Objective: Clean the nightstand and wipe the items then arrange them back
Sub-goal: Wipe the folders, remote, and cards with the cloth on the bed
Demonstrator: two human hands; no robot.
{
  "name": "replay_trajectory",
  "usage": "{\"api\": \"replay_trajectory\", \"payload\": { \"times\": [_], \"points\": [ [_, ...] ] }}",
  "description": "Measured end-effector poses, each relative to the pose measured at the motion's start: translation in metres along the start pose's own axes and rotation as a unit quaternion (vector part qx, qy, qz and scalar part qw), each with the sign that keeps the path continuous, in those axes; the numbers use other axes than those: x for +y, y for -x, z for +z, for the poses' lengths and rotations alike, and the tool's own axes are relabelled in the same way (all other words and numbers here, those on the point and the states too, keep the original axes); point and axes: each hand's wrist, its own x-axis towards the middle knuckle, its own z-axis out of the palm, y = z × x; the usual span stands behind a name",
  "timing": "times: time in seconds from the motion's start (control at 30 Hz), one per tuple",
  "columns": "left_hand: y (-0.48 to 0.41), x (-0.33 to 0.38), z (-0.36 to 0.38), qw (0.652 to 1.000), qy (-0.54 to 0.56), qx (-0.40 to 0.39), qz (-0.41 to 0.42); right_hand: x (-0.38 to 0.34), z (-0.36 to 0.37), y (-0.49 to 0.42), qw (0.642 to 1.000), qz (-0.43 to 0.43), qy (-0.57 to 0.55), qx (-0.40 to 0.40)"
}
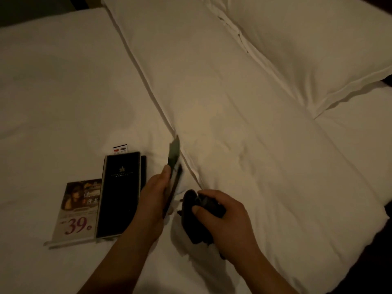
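A dim, warm-lit view looking down on a bed covered with a white sheet (53, 92), with both of a person's bare forearms reaching in from the bottom edge.

At the lower left, a printed rectangular advert card (76, 211) showing a dark photograph and a large red "39" lies flat on the sheet, its near end in a clear plastic base strip (70, 244). Touching its right side lies a tall, glossy black folder (118, 194) with a small pale crest and a light border. A small white card (121, 149) with a red and a grey mark peeks out past the folder's far end, and a dark edge of something hidden shows along its upper right side.

Just right of the folder, the left hand (151, 200) holds a thin flat panel (174, 166) upright and edge-on above the sheet; its grip pinches the panel, thumb on the near face. The panel is dark with a grey-green upper part; what it is cannot be told.

Close beside it, the right hand (222, 215) has its grip curled round a bunched dark cloth (195, 217), thumb pressed into the folds. The cloth sits just right of the panel's lower end; whether they touch cannot be told.

A long white pillow (212, 81) runs diagonally across the middle, and a second white pillow (307, 39) lies at the upper right
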Motion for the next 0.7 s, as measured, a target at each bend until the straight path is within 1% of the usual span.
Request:
{"api": "replay_trajectory", "payload": {
  "times": [0.1, 0.2, 0.3, 0.4, 0.5, 0.57, 0.7],
  "points": [
    [0.000, -0.003, -0.003, 0.998, -0.033, 0.043, 0.043, 0.000, -0.009, -0.002, 1.000, -0.006, 0.001, 0.023],
    [-0.006, -0.007, -0.007, 0.992, -0.054, 0.085, 0.075, 0.004, -0.023, -0.003, 0.997, -0.014, 0.020, 0.068],
    [-0.012, -0.016, -0.016, 0.988, -0.034, 0.132, 0.065, 0.006, -0.041, -0.001, 0.995, -0.004, -0.009, 0.098],
    [-0.014, -0.028, -0.018, 0.984, -0.030, 0.167, 0.056, 0.008, -0.053, 0.003, 0.994, 0.004, -0.042, 0.098],
    [-0.013, -0.035, -0.015, 0.980, -0.045, 0.184, 0.056, 0.012, -0.056, 0.006, 0.994, 0.009, -0.059, 0.094],
    [-0.011, -0.036, -0.014, 0.980, -0.036, 0.187, 0.058, 0.014, -0.057, 0.007, 0.994, 0.011, -0.064, 0.091],
    [-0.007, -0.031, -0.011, 0.986, 0.005, 0.161, 0.045, 0.017, -0.062, 0.007, 0.994, 0.007, -0.060, 0.094]
  ]
}}
